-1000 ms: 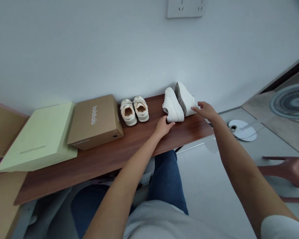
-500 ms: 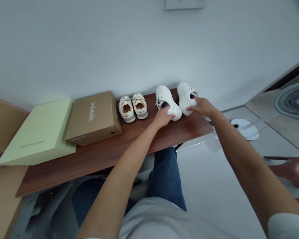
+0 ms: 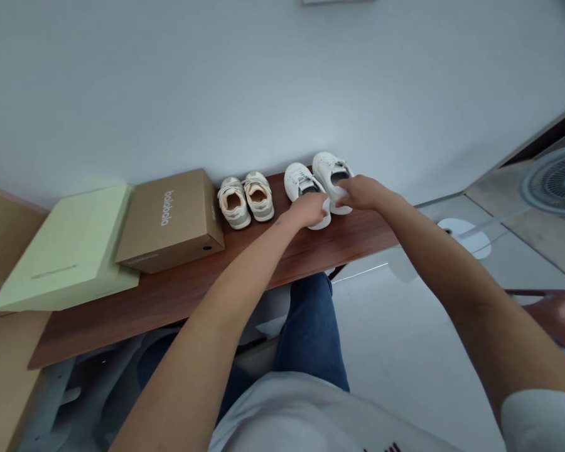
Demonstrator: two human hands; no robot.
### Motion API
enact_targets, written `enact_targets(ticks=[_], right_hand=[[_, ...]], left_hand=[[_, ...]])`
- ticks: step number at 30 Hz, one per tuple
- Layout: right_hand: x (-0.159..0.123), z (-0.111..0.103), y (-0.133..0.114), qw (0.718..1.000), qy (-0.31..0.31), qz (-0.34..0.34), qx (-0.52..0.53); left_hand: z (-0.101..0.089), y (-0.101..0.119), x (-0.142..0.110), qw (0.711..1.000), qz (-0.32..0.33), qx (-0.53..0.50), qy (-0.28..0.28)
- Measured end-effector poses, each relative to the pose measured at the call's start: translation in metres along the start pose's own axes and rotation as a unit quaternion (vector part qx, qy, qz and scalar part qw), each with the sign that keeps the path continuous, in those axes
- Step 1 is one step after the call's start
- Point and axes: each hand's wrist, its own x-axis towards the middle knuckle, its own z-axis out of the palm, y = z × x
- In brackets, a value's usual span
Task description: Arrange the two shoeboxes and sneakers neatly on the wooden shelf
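Two white sneakers stand upright side by side at the right end of a dark wooden shelf [image 3: 193, 295], toes toward the wall. My left hand [image 3: 309, 210] is closed on the heel of the left white sneaker [image 3: 295, 179]. My right hand [image 3: 360, 192] is closed on the heel of the right white sneaker [image 3: 327, 166]. Just left of them sits a pair of small beige children's shoes [image 3: 245, 199].
A brown cardboard shoebox [image 3: 169, 220] and a pale green box [image 3: 68, 248] lie further left on the shelf. A white fan [image 3: 553, 182] stands on the tiled floor at right, near a reddish plastic stool [image 3: 553, 314]. My blue-jeaned legs are below the shelf.
The white sneakers, lying on their sides a second ago, now stand upright. Both hands have slid them leftward and closer to the wall, next to the children's shoes.
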Motion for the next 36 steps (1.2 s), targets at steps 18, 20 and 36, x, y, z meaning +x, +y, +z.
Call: enact_targets(ticks=[18, 20, 36], right_hand=[[0.015, 0.002, 0.011, 0.997, -0.066, 0.006, -0.039], [0.017, 0.003, 0.013, 0.997, -0.065, 0.005, -0.037], [0.019, 0.014, 0.011, 0.997, -0.06, 0.002, -0.04]], left_hand=[[0.006, -0.012, 0.031, 0.997, -0.017, 0.062, -0.033], [0.005, -0.011, 0.034, 0.997, -0.016, 0.068, -0.039], [-0.001, 0.0, 0.038, 0.992, -0.063, 0.091, -0.057]])
